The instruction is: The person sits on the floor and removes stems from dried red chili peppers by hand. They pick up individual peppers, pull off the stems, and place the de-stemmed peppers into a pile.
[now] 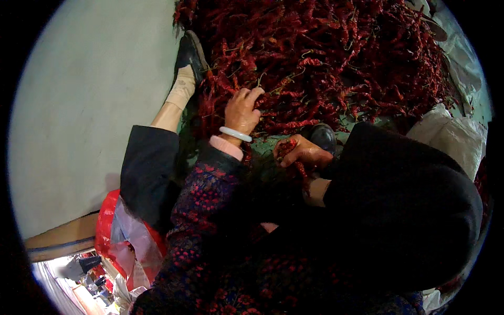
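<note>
A broad heap of dried red chili peppers [315,63], many with pale stems, covers the floor in front of me. My left hand [242,112], with a pale bangle [235,134] at the wrist, reaches to the near edge of the heap. Its curled fingertips touch or hover over the peppers, and whether they pinch one is hidden. Lower and to the right, my right hand [305,151] is curled around a few red chili peppers [287,146]. One more pepper [301,169] hangs just below that palm.
My black shoe [191,51] rests against the heap's left edge; the other shoe [323,138] is beside my right hand. A pale wall or panel [90,98] rises at left. White woven sacks [449,134] lie at right, a red plastic bag [106,224] at lower left.
</note>
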Demonstrator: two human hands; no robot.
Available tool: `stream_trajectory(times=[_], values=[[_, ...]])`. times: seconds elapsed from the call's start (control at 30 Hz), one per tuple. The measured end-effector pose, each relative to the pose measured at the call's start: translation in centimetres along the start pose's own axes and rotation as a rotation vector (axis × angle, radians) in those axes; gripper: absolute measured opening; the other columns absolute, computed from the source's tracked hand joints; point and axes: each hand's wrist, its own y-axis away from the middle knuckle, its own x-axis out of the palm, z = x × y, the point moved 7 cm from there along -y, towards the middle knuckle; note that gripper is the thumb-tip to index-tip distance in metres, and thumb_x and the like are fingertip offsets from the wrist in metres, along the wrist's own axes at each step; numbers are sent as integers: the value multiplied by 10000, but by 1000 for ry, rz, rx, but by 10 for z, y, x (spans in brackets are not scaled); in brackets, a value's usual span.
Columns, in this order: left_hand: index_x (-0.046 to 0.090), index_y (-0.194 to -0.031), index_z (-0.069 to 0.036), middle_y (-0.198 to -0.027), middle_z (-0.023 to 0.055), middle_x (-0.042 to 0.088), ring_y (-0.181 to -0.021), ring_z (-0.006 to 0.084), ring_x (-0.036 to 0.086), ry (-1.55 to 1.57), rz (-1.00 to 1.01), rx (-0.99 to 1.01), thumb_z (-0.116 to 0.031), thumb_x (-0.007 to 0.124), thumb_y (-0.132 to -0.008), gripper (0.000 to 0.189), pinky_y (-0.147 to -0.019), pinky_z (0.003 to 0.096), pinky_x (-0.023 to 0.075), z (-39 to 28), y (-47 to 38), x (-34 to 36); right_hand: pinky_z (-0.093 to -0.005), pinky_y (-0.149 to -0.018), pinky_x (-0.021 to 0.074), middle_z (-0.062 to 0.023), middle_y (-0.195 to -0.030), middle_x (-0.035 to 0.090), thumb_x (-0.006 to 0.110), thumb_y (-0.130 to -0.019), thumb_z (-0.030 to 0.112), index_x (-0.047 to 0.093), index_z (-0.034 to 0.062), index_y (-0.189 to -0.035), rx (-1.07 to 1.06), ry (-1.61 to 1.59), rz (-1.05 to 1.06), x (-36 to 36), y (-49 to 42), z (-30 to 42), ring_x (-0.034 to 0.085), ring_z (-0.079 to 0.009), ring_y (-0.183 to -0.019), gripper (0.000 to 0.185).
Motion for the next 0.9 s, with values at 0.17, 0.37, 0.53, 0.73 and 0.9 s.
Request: stream_trajectory(times=[0.17, 0.37, 0.53, 0.73, 0.9], values=[[602, -963, -65, -978, 109, 577, -954, 286, 494, -46, 15, -31, 35, 568, -630, 350, -836, 363, 409, 51, 33, -24, -256, -656, 440, -51, -777, 603, 642, -616, -10, 596, -3, -865, -369, 84, 86, 1, -7, 5, 561, -138, -729, 254], [630, -943, -51, -943, 75, 624, -826, 158, 562, 547, -46, -381, 100, 475, -691, 332, -754, 273, 438, 84, 50, -30, -294, -599, 463, -88, -717, 592, 626, -622, 40, 586, -4, -836, -99, -34, -72, 0, 0, 6, 564, -167, -630, 222], [631, -934, -20, -930, 46, 634, -848, 111, 568, 770, -77, -347, 79, 505, -706, 278, -766, 232, 431, 97, 46, -33, -277, -619, 461, -70, -754, 588, 623, -628, -17, 567, -17, -876, -117, -170, -181, -13, -1, -2, 569, -161, -670, 254], [640, -885, -38, -887, 77, 625, -865, 176, 588, 441, -150, -448, 88, 506, -684, 273, -771, 256, 449, 111, 60, -59, -302, -613, 472, -84, -742, 582, 630, -615, 10, 550, -12, -863, -209, -305, -243, -18, -6, -2, 575, -188, -648, 262], [624, -891, -62, -870, 106, 583, -840, 241, 569, 196, -359, -566, 68, 522, -646, 296, -731, 304, 453, 109, 68, -84, -306, -593, 471, -80, -723, 578, 634, -600, 19, 547, -6, -860, -267, -280, -295, -25, -9, -7, 568, -187, -619, 276]])
